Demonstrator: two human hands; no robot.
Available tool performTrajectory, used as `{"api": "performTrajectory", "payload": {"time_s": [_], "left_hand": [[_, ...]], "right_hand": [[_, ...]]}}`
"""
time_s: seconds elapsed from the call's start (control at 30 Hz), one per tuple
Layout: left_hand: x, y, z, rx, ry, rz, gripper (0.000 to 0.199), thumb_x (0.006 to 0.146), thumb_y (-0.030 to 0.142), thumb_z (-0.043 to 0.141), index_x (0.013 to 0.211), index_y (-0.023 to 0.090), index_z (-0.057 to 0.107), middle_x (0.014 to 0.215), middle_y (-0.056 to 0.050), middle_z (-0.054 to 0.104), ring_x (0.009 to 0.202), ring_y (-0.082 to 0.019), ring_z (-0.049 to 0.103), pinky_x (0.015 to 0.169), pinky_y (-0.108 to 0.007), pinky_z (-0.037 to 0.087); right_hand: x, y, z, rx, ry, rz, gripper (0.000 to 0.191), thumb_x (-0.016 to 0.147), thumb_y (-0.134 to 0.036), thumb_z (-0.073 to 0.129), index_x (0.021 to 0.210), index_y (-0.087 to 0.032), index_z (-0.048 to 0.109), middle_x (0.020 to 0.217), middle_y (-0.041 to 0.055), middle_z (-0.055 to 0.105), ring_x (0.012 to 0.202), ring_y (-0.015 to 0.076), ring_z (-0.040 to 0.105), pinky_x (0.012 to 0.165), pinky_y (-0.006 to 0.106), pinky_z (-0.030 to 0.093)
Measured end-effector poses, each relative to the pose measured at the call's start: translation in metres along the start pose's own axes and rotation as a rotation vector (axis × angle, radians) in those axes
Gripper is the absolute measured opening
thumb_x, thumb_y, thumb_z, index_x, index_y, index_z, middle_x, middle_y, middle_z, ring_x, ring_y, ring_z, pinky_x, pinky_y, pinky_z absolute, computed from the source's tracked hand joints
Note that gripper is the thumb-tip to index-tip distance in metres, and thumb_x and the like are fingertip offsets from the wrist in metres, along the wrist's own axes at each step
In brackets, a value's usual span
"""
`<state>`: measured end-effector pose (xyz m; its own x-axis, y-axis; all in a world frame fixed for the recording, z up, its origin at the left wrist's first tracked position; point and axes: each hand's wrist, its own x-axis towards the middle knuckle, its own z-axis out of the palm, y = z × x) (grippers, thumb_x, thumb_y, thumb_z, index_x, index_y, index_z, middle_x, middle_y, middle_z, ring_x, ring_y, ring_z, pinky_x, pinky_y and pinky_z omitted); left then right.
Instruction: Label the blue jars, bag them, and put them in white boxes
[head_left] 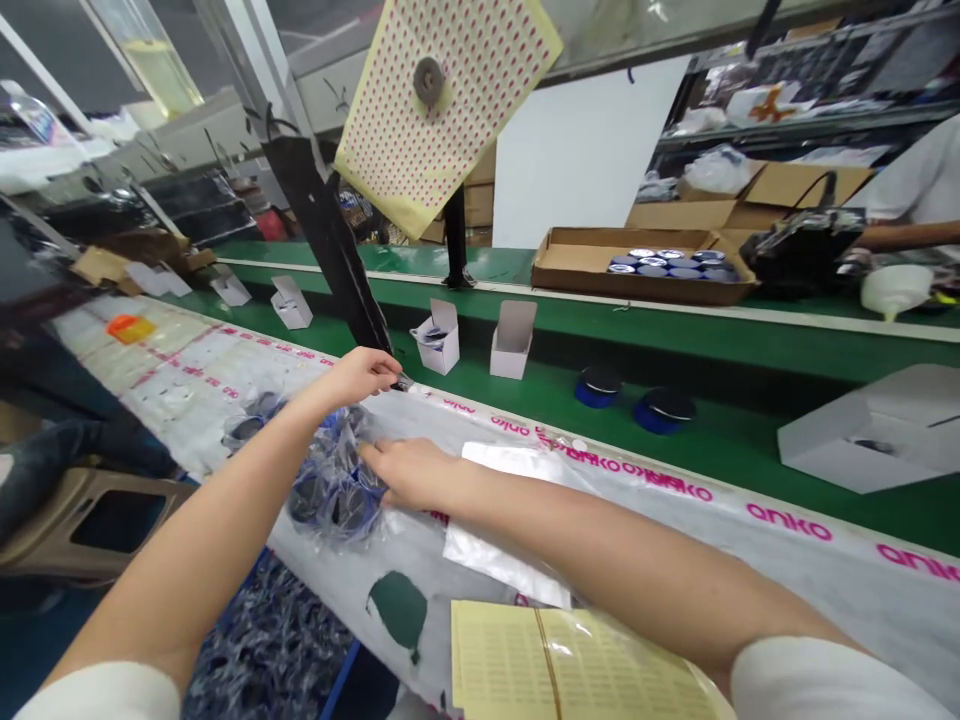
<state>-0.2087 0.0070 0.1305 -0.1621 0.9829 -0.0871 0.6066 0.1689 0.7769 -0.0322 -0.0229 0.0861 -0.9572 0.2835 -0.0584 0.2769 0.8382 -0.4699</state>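
My left hand point(360, 376) is over the bench's far edge, by the foot of a black-wrapped post point(330, 240). Its fingers are drawn together; what they pinch, if anything, is hidden. My right hand point(412, 472) reaches into a heap of blue round pieces in clear plastic bags point(334, 490). Its thumb and fingers are apart, touching the plastic, and the fingertips are partly covered. Just beyond, on the green belt point(555, 400), stand an open white box point(442, 345) with a bagged piece sticking out and another open white box point(512, 345).
Yellow label sheets point(510, 660) and white plastic bags point(495, 550) lie under my right forearm. Two blue tins point(598, 385) and a larger white box point(862, 430) sit on the belt. A dotted sticker sheet point(450, 130) hangs above. Someone's arm point(911, 235) shows at right.
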Motion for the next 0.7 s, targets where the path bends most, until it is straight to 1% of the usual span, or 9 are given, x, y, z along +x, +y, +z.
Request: {"api": "performTrajectory", "payload": {"time_s": [0.1, 0.17, 0.23, 0.37, 0.47, 0.5, 0.57, 0.63, 0.7], "left_hand": [[0.010, 0.003, 0.016, -0.035, 0.040, 0.044, 0.013, 0.067, 0.020, 0.078, 0.079, 0.017, 0.075, 0.065, -0.002, 0.070, 0.062, -0.018, 0.065, 0.056, -0.027, 0.051], [0.023, 0.010, 0.033, -0.084, 0.059, 0.088, 0.013, 0.070, 0.020, 0.077, 0.082, 0.017, 0.074, 0.067, -0.002, 0.069, 0.065, -0.018, 0.067, 0.060, -0.028, 0.054], [0.038, 0.019, 0.055, -0.148, 0.057, 0.135, 0.019, 0.071, 0.019, 0.077, 0.090, 0.017, 0.075, 0.076, -0.003, 0.072, 0.073, -0.019, 0.069, 0.070, -0.031, 0.057], [0.073, 0.032, 0.110, -0.297, 0.038, 0.171, 0.059, 0.063, 0.010, 0.082, 0.121, 0.016, 0.070, 0.111, -0.011, 0.074, 0.101, -0.025, 0.071, 0.095, -0.039, 0.057], [0.097, 0.036, 0.151, -0.412, 0.053, 0.158, 0.095, 0.053, 0.004, 0.087, 0.142, 0.015, 0.055, 0.135, -0.020, 0.066, 0.122, -0.033, 0.065, 0.105, -0.045, 0.051], [0.104, 0.037, 0.163, -0.453, 0.063, 0.159, 0.105, 0.051, 0.004, 0.089, 0.147, 0.015, 0.049, 0.140, -0.021, 0.063, 0.126, -0.034, 0.063, 0.107, -0.046, 0.050], [0.115, 0.035, 0.182, -0.533, 0.088, 0.169, 0.116, 0.051, 0.005, 0.091, 0.154, 0.019, 0.038, 0.143, -0.019, 0.061, 0.128, -0.033, 0.062, 0.109, -0.047, 0.049], [0.123, 0.031, 0.195, -0.596, 0.119, 0.174, 0.113, 0.054, 0.007, 0.091, 0.152, 0.021, 0.038, 0.136, -0.015, 0.066, 0.123, -0.032, 0.065, 0.108, -0.049, 0.050], [0.129, 0.025, 0.203, -0.634, 0.144, 0.173, 0.100, 0.054, 0.007, 0.091, 0.143, 0.020, 0.048, 0.124, -0.012, 0.071, 0.117, -0.031, 0.068, 0.106, -0.051, 0.050]], "right_hand": [[0.000, 0.013, -0.002, 0.114, 0.013, -0.003, 0.061, 0.073, -0.027, 0.081, 0.132, -0.021, 0.063, 0.121, 0.0115, 0.072, 0.105, 0.0328, 0.070, 0.083, 0.041, 0.057], [-0.010, 0.030, -0.013, 0.211, 0.042, 0.028, 0.056, 0.070, -0.030, 0.082, 0.124, -0.022, 0.066, 0.117, 0.0070, 0.074, 0.103, 0.0281, 0.070, 0.085, 0.036, 0.057], [-0.029, 0.051, -0.030, 0.300, 0.102, 0.104, 0.052, 0.071, -0.030, 0.081, 0.119, -0.020, 0.066, 0.113, 0.0059, 0.074, 0.096, 0.0233, 0.071, 0.080, 0.032, 0.057], [-0.081, 0.098, -0.077, 0.398, 0.267, 0.292, 0.040, 0.076, -0.032, 0.074, 0.111, -0.017, 0.065, 0.105, 0.0079, 0.074, 0.076, 0.0190, 0.070, 0.062, 0.029, 0.057], [-0.102, 0.132, -0.111, 0.377, 0.457, 0.395, 0.042, 0.083, -0.039, 0.068, 0.117, -0.016, 0.060, 0.107, 0.0105, 0.072, 0.068, 0.0169, 0.067, 0.060, 0.032, 0.058], [-0.102, 0.142, -0.120, 0.344, 0.531, 0.415, 0.046, 0.085, -0.042, 0.066, 0.122, -0.015, 0.057, 0.111, 0.0119, 0.070, 0.070, 0.0172, 0.068, 0.064, 0.034, 0.059], [-0.094, 0.158, -0.130, 0.242, 0.659, 0.432, 0.053, 0.087, -0.043, 0.064, 0.130, -0.015, 0.051, 0.121, 0.0142, 0.066, 0.084, 0.0206, 0.069, 0.077, 0.039, 0.059], [-0.081, 0.171, -0.133, 0.120, 0.716, 0.425, 0.055, 0.086, -0.038, 0.066, 0.133, -0.015, 0.051, 0.127, 0.0147, 0.064, 0.103, 0.0253, 0.068, 0.091, 0.043, 0.056], [-0.070, 0.180, -0.132, 0.004, 0.687, 0.408, 0.051, 0.082, -0.029, 0.070, 0.129, -0.015, 0.056, 0.127, 0.0139, 0.065, 0.114, 0.0280, 0.064, 0.099, 0.043, 0.052]]}}
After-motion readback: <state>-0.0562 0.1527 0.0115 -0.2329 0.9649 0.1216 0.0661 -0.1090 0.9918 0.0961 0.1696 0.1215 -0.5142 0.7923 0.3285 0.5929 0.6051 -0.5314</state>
